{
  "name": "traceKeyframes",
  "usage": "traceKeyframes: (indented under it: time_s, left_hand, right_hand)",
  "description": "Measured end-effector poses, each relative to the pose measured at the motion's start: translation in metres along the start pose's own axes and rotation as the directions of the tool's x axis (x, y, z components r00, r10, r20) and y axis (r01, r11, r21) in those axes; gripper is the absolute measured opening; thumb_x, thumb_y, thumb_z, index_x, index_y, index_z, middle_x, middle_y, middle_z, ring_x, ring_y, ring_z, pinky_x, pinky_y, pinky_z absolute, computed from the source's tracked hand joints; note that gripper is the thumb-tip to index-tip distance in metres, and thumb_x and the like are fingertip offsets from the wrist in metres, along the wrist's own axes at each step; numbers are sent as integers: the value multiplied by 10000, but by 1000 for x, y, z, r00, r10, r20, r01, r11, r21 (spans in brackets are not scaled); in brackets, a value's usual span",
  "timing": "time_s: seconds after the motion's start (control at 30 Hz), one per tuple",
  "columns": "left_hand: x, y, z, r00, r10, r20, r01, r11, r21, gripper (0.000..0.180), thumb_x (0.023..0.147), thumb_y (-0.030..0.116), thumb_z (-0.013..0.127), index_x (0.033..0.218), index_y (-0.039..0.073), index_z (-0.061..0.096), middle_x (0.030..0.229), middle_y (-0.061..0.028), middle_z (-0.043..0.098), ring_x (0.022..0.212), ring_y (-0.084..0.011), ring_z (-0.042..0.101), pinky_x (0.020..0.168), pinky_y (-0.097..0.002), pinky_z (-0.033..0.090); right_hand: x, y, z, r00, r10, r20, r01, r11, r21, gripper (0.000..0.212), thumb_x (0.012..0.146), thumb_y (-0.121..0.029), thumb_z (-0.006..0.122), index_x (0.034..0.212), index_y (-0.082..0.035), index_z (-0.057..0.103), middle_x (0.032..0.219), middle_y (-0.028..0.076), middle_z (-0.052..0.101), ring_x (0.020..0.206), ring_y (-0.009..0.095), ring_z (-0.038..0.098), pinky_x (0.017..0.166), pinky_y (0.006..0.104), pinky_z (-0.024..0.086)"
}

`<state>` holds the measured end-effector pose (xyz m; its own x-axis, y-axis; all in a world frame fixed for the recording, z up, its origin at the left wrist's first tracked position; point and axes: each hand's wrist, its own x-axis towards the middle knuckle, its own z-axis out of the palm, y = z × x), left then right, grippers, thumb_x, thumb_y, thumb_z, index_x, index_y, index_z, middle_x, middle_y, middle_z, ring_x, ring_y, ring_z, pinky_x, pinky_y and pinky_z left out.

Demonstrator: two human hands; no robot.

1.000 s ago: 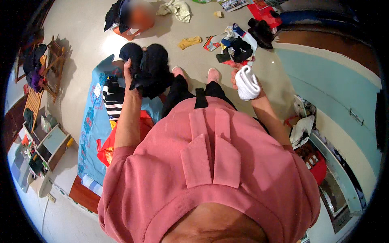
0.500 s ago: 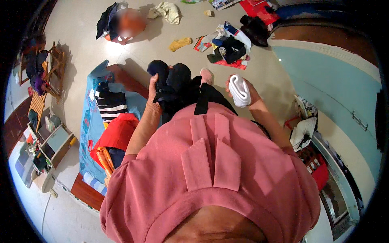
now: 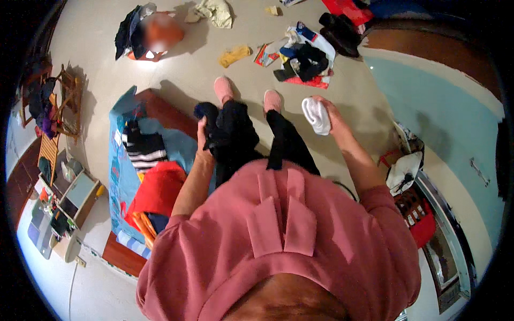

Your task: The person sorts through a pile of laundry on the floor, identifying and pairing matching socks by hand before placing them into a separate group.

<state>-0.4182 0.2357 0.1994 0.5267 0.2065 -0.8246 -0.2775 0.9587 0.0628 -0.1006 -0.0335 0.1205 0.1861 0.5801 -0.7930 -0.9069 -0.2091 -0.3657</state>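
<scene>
In my left hand point(image 3: 202, 140), fingers closed, is a bundle of dark rolled socks point(image 3: 210, 113). The bundle is held over my black trousers, which makes its lower outline hard to separate. Farther right, my right hand point(image 3: 333, 115) grips a pair of white rolled socks point(image 3: 316, 115) out over the floor. Its fingers are partly hidden behind the white roll.
To the left is a blue-covered bed point(image 3: 119, 155) with striped clothing point(image 3: 144, 144) and a red bag point(image 3: 158, 192). Ahead on the floor lie a pile of dark socks point(image 3: 310, 61), a yellow cloth point(image 3: 234, 55) and dark shoes point(image 3: 340, 35). A pale blue door point(image 3: 428, 107) stands at right.
Both pink shoes now show, where only one did before. The dark socks have tilted and dropped nearer my leg. My right hand still holds the white socks, turned slightly.
</scene>
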Motion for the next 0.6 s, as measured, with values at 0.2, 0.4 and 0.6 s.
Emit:
traceKeyframes:
  time_s: [0.2,0.4,0.6]
  left_hand:
    - [103,27,-72,982,-190,-7,189,980,-65,572,848,449,568,1278,78,502,1208,-137,591,1085,-305,590,986,-444,459]
    - [210,44,-101,978,-128,-165,163,962,217,610,803,468,611,1268,86,509,1181,-129,600,1043,-298,601,965,-434,472]
    - [299,58,-154,935,-93,-342,141,983,118,539,846,426,589,1243,68,520,1143,-104,608,1040,-260,592,935,-385,475]
  right_hand:
    - [172,34,15,1000,13,-13,-17,953,-302,308,935,-139,495,1239,-126,544,988,56,620,879,148,612,778,294,513]
    - [399,96,11,987,-150,-59,80,775,-627,412,908,-133,530,1316,-157,475,1071,99,571,954,145,558,801,310,486]
    - [578,145,7,912,-399,-97,48,336,-941,672,840,-223,653,1410,-104,319,1119,185,596,994,271,595,865,372,482]
